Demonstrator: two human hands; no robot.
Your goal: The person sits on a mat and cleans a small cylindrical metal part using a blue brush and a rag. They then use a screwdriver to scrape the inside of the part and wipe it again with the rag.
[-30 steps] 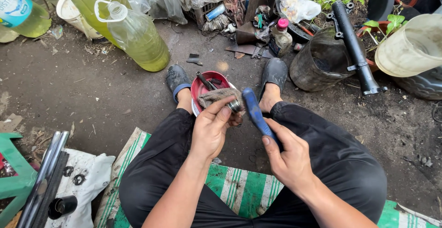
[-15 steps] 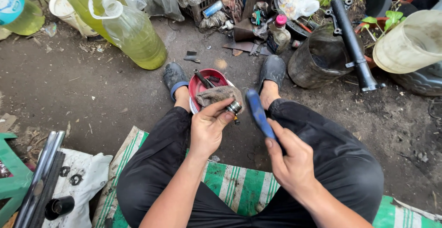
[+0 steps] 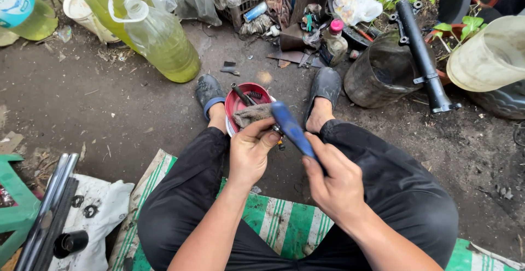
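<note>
Blue-handled tool [image 3: 292,130] in the right hand [image 3: 333,181], fingers closed around it, over the red bowl [image 3: 236,102] between the feet, left hand [image 3: 250,152] pinching a small metal part [image 3: 279,136], yellow-liquid plastic jug [image 3: 156,36] on the ground at upper left.

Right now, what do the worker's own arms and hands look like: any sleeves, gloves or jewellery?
Both forearms are bare, with no sleeves in view. The left hand and right hand wear no gloves, and no watch, ring or wristband shows. The fingers look smudged with dark grime.
</note>
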